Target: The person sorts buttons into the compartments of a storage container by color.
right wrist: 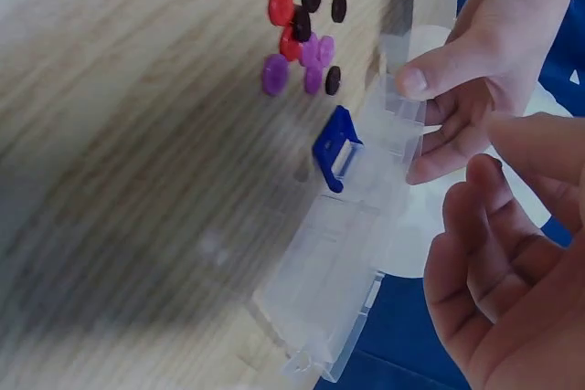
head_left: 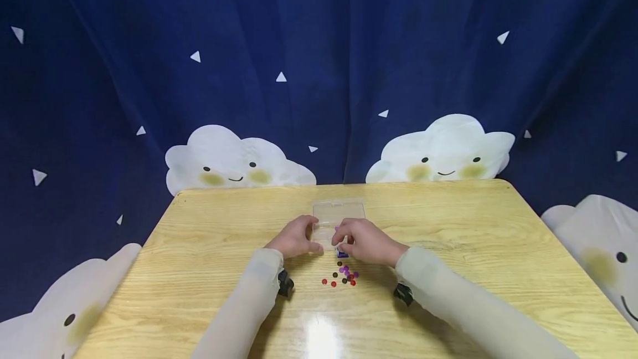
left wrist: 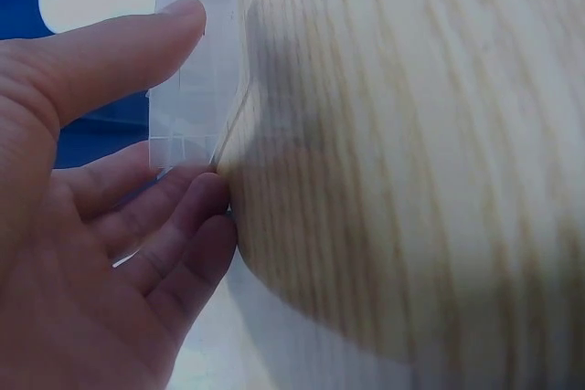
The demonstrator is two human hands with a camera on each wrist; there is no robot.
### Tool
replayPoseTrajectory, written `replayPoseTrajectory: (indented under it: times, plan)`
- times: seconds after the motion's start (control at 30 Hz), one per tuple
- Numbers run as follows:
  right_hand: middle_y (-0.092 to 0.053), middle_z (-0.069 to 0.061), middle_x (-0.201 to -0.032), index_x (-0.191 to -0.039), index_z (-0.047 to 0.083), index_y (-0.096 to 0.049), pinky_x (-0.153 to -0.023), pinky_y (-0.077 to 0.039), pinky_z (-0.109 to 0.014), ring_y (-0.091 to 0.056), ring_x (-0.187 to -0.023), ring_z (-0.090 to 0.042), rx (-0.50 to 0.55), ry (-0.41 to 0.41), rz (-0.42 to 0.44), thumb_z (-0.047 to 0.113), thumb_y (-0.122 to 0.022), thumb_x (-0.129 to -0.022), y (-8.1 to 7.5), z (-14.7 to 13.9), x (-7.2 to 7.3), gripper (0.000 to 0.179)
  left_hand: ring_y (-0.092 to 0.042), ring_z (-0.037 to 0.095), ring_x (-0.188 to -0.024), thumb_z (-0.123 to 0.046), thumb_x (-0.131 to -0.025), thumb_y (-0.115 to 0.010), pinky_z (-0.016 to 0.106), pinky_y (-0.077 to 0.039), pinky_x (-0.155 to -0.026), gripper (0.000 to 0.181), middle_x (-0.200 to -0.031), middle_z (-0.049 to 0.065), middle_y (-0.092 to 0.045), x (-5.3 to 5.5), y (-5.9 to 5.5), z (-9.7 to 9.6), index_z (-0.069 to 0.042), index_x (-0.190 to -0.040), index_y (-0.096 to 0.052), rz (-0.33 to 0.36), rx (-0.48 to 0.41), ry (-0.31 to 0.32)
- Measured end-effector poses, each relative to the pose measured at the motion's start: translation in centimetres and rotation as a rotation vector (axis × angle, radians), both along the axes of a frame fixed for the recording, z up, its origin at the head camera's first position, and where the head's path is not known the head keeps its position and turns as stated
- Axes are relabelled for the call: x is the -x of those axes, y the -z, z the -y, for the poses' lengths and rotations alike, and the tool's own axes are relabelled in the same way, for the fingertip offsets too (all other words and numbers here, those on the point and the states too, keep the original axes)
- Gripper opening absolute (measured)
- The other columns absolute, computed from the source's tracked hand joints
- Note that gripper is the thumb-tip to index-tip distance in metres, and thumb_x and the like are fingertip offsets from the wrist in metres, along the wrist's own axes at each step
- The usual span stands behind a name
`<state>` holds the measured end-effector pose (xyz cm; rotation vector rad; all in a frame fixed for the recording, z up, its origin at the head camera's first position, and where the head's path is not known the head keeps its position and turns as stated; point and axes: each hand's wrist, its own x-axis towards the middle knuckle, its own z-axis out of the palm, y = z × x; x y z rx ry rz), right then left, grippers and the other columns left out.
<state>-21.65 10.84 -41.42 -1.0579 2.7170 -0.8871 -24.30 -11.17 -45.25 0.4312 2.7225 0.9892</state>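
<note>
Desk (head_left: 214,237), left side: wood stretches away at 9 o'clock from the clear box (head_left: 325,231), which should leave that elbow room to swing.
Left hand (head_left: 293,239): at the box's 9 o'clock, thumb by the near edge, fingers round the far one; this grip probably keeps the light plastic from sliding.
Clear box: mid-desk, between the hands; a flat panel (head_left: 344,211) at its 12 o'clock looks like a lid laid back to expose the compartments.
Blue piece (right wrist: 329,148): at the box's 6 o'clock edge; I cannot tell whether it is joined on.
Discs (right wrist: 302,25): red, black and purple, strewn at 6 o'clock, likely for easy reach.
Right hand (head_left: 370,241): at 4 o'clock, fingers bent, thumb and fingertips close; whether they pinch anything, I cannot tell.
Desk, right side: more wood at 3 o'clock; its far edge meets a curtain (head_left: 319,54) at 12.
</note>
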Motion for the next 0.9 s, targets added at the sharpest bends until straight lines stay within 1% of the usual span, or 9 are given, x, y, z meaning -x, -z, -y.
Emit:
replayPoseTrajectory:
  times: [0.13,0.27,0.37,0.53,0.73,0.9]
  plan:
    - [-0.069,0.001,-0.091,-0.095,0.009,-0.077,-0.07,-0.049,-0.021,-0.056,-0.075,-0.006,0.0,-0.016,-0.01,0.005,-0.069,-0.088,0.5,-0.4,-0.2,0.011,-0.053,0.017,-0.085,-0.019,-0.076,-0.084,0.034,-0.047,-0.081,0.076,-0.101,0.008,-0.06,0.0,0.2,-0.1,0.001,-0.141,-0.049,-0.003,0.005,0.002]
    - [-0.068,0.002,-0.091,-0.095,0.01,-0.078,-0.072,-0.049,-0.021,-0.056,-0.077,-0.005,-0.009,-0.013,-0.001,0.005,-0.069,-0.088,0.9,-1.0,-0.3,0.013,-0.052,0.017,-0.084,-0.021,-0.076,-0.085,0.035,-0.046,-0.08,0.078,-0.099,0.008,-0.06,0.2,0.3,-0.1,0.0,-0.142,-0.049,0.009,0.006,0.002]
    - [-0.068,0.002,-0.091,-0.095,0.011,-0.078,-0.072,-0.049,-0.022,-0.056,-0.078,-0.006,-0.011,-0.012,0.008,0.003,-0.068,-0.087,1.0,-1.4,-0.4,0.015,-0.052,0.017,-0.084,-0.022,-0.076,-0.086,0.034,-0.046,-0.08,0.078,-0.1,0.008,-0.06,0.3,0.4,-0.1,-0.001,-0.141,-0.05,0.007,0.012,0.003]
    - [-0.069,0.001,-0.091,-0.094,0.01,-0.078,-0.073,-0.05,-0.022,-0.057,-0.079,-0.007,-0.023,-0.027,-0.009,0.002,-0.068,-0.087,1.1,-1.9,-0.5,0.015,-0.053,0.017,-0.086,-0.021,-0.074,-0.087,0.036,-0.047,-0.083,0.078,-0.1,0.008,-0.06,0.3,0.1,0.0,0.0,-0.14,-0.051,-0.005,0.006,-0.001]
    - [-0.07,-0.003,-0.091,-0.093,0.01,-0.077,-0.069,-0.049,-0.021,-0.054,-0.075,-0.005,-0.055,-0.029,0.01,0.0,-0.068,-0.087,1.6,-2.6,-0.6,0.016,-0.052,0.017,-0.087,-0.022,-0.076,-0.086,0.036,-0.047,-0.084,0.078,-0.102,0.007,-0.059,0.1,-0.2,0.0,-0.001,-0.142,-0.049,0.026,-0.012,-0.005]
    - [-0.069,0.002,-0.091,-0.094,0.011,-0.077,-0.075,-0.052,-0.024,-0.06,-0.081,-0.006,-0.077,-0.045,-0.003,-0.001,-0.069,-0.085,2.3,-3.0,-0.9,0.017,-0.052,0.017,-0.088,-0.022,-0.077,-0.086,0.037,-0.047,-0.086,0.079,-0.103,0.006,-0.059,0.0,-0.1,0.0,-0.002,-0.143,-0.049,0.035,-0.018,-0.012]
